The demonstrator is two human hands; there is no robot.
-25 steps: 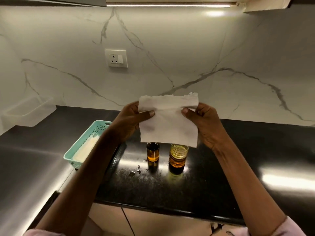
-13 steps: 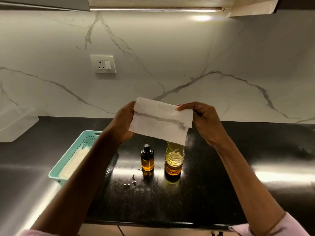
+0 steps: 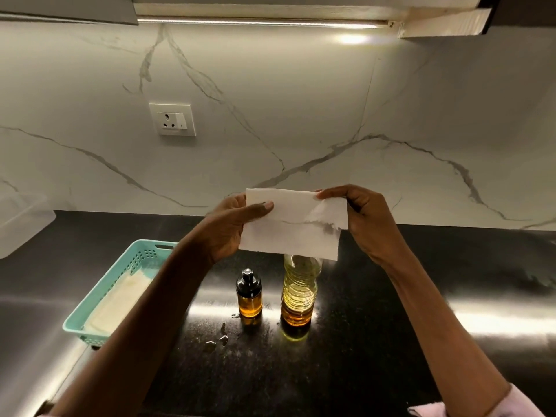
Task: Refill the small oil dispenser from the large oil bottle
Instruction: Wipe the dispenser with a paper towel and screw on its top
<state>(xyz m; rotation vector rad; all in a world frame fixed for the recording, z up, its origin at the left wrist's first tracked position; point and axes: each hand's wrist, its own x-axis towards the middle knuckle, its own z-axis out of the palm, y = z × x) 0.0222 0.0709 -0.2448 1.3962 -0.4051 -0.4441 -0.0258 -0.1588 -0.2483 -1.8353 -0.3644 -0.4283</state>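
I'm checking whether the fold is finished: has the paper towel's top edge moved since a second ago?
Yes. The paper towel has been folded down on itself; its ragged edge now lies lower, nearer the large oil bottle on the counter.

counter (image 3: 376,341) black | on it: dispenser (image 3: 249,293), oil bottle (image 3: 299,291), basket (image 3: 90,302)

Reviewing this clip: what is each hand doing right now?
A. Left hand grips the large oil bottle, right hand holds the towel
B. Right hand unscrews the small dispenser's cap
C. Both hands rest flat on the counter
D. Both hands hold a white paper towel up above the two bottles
D: the left hand and right hand each pinch an end of the paper towel, held above the small dispenser and large oil bottle, which stand untouched.
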